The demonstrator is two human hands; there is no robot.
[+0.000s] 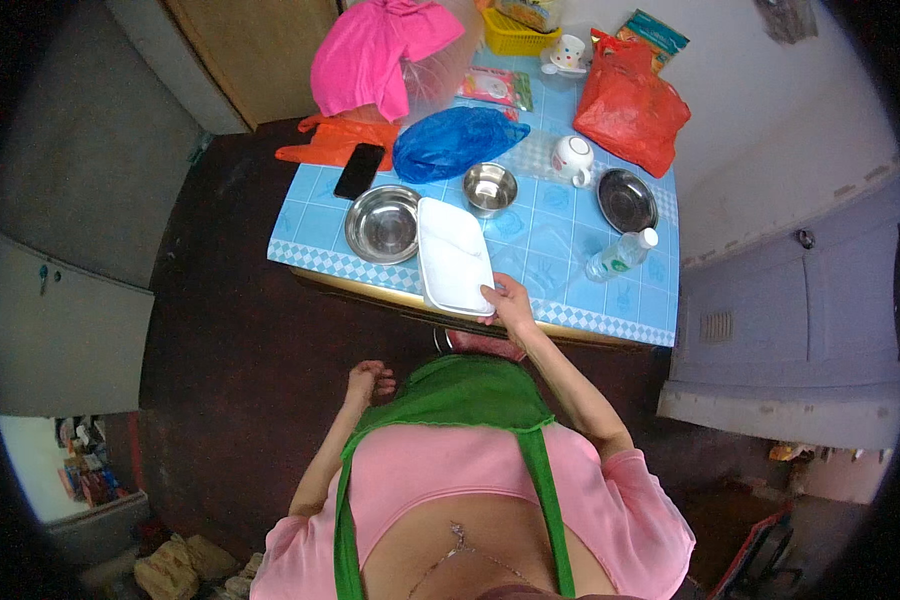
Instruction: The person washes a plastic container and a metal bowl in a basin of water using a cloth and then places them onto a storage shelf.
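Note:
My right hand [507, 303] grips the near right corner of a white divided plastic food container [456, 259] at the table's front edge. My left hand [371, 380] hangs beside the green apron, away from the table, with its fingers loosely curled; nothing shows in it. Left of the container is a wide stainless steel bowl [384, 225], and just beyond the container's right side stands a smaller steel bowl [490, 189]. A clear plastic bottle [616, 259] with a white cap and a dark oval dish [627, 201] are further right on the blue tablecloth [547, 259].
A black phone [359, 171] lies at the left edge. Behind are a blue plastic bag [454, 144], an upturned white mug [573, 158], a red bag [631, 109], a pink cloth [379, 56] and a yellow basket [517, 37]. A wall borders the table's right side.

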